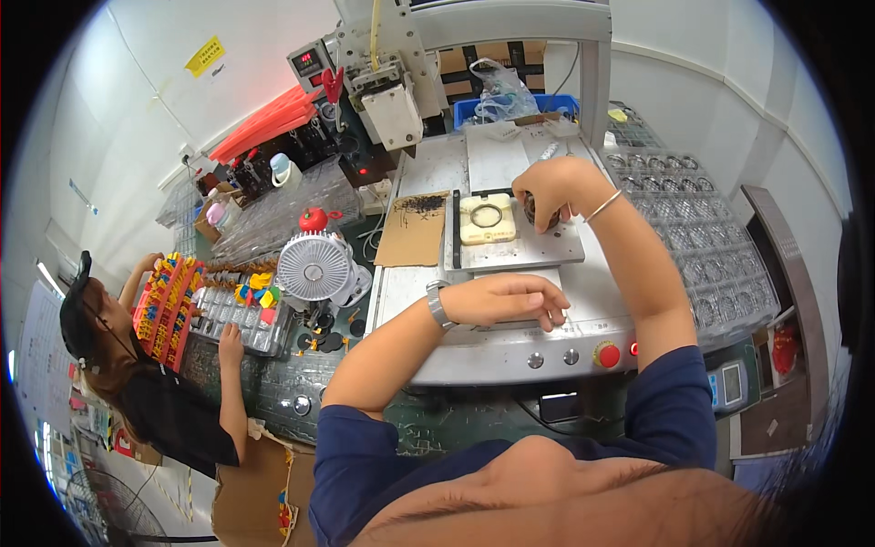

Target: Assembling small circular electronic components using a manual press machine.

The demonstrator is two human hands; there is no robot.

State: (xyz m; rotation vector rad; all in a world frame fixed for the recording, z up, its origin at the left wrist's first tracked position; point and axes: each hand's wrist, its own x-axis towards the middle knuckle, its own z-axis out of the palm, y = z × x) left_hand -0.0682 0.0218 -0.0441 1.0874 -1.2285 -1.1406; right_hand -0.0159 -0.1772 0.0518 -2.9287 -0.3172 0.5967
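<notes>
My right hand (561, 190) curls downward over the right side of the metal fixture plate (561, 252). Its fingers close on a dark round part (541, 215), mostly hidden beneath them. Left of those fingers, a cream-coloured block (475, 234) sits on the plate with a dark ring (487, 205) lying in it. In front of the plate, my left hand (506, 301) hovers over the machine bed with fingers stretched out and nothing in them. A watch is on the left wrist.
A machine head (393, 116) stands behind the bed. Cardboard (409, 251) with small black pieces lies left of the plate. Clear trays (720, 246) line the right. A red button (607, 355) is in front. A white fan (316, 266) stands left, near a co-worker (173, 401).
</notes>
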